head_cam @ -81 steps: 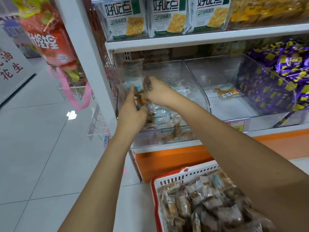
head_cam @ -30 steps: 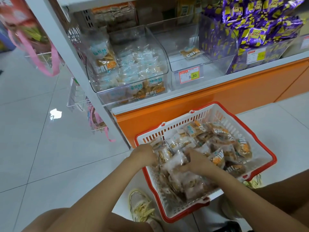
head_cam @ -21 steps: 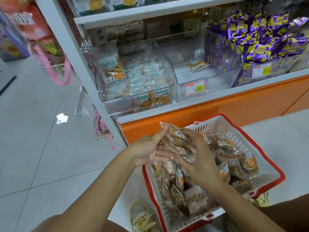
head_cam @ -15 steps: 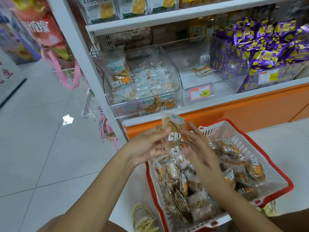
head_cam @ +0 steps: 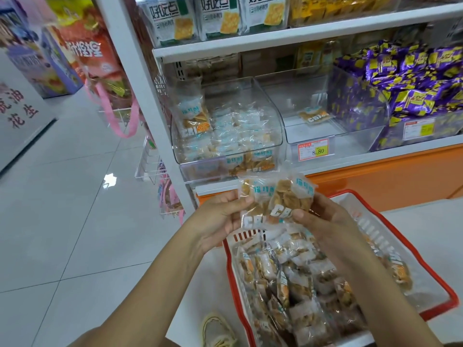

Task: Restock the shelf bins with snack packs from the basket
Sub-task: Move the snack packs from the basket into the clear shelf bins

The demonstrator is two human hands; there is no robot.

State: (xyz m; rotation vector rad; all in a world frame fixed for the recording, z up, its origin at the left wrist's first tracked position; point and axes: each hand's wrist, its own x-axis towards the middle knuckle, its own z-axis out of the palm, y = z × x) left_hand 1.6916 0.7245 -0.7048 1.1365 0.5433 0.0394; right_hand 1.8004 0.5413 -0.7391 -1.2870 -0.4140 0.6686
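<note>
Left hand [head_cam: 220,216] closed on the left edge of two clear snack packs [head_cam: 273,199], thumb on the front, fingers behind. Right hand [head_cam: 323,221] closed on the right edge of the same packs, thumb pressed on the lower front. Packs held upright and overlapping, the right one partly in front of the left; blue-white label strips at the top, white "CRI" lettering low down, golden-brown pieces inside. Held above the rear rim of the basket [head_cam: 438,279], in front of the orange shelf base [head_cam: 375,181], just below the left bin [head_cam: 275,136]. Basket on the pale floor [head_cam: 75,209]: white lattice walls, red rim, heaped with more packs of the same kind [head_cam: 288,284], mostly toward its left and middle. Left bin clear plastic, on the lowest shelf, partly filled with matching packs; one pack standing upright against its left wall [head_cam: 193,116]. Middle bin [head_cam: 338,136] beside it, clear, holding a single pack [head_cam: 314,116] near the back; price tag [head_cam: 313,149] reading 8.80 on its front. Further right, a bin piled high with purple-and-yellow wrappers [head_cam: 413,78]. Shelf above: white cracker boxes [head_cam: 218,18]. A shoe [head_cam: 218,331] visible at the bottom edge, beside the basket's near-left corner.
</note>
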